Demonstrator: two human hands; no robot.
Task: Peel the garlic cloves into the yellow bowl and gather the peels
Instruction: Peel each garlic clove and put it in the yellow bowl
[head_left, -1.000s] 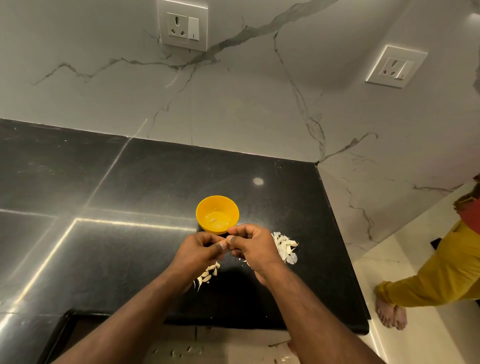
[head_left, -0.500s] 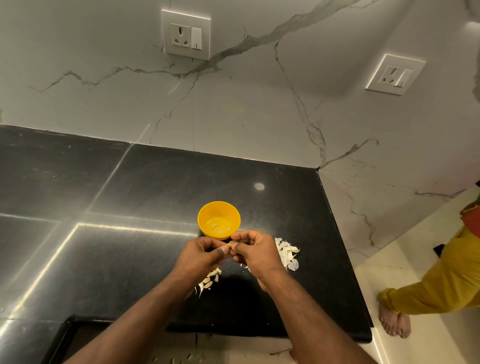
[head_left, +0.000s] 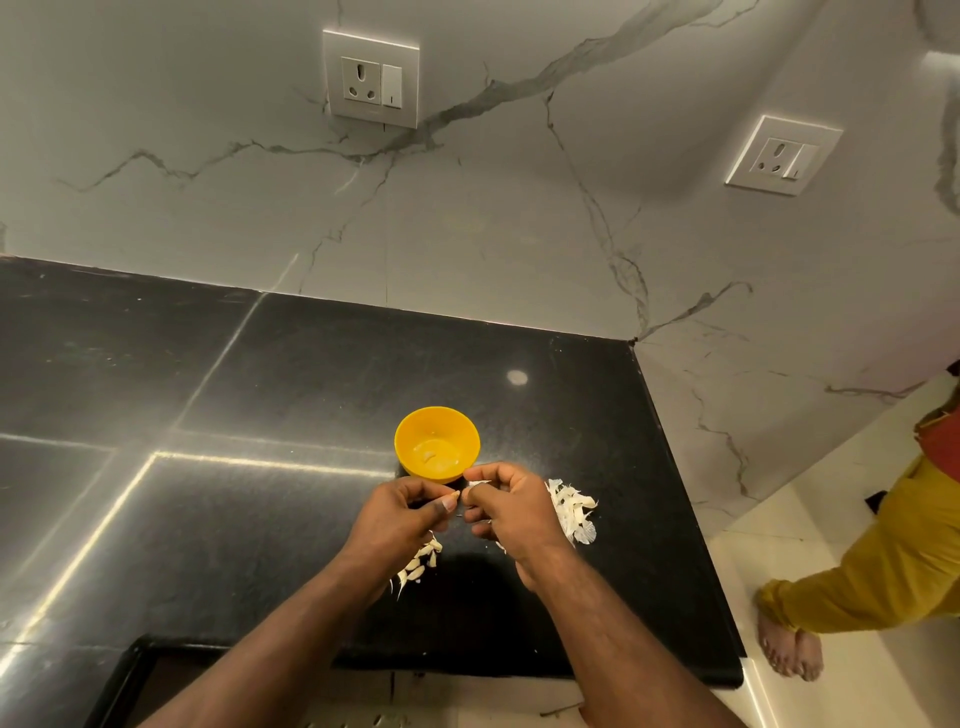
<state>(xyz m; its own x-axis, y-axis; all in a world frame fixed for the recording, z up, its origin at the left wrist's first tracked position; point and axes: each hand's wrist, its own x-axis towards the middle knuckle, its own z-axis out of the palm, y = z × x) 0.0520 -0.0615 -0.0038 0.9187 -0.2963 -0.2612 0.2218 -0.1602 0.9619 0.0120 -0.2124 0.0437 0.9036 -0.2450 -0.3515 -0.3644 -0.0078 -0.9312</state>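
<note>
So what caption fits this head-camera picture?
Both hands peel a garlic clove beside the yellow bowl, peels piled alongside.

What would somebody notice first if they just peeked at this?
The bright yellow bowl on the black counter, probably. Just in front of it, the left hand and right hand pinch something small between them, with white garlic peels piled to the right.

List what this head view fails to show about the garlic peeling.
- Clove being peeled: hidden between the left hand and right hand; only a pale sliver shows.
- Contents of the yellow bowl: too small to count.
- Unpeeled cloves: partly covered by the left wrist.
- Peel pile: its near side is behind the right hand.
</note>
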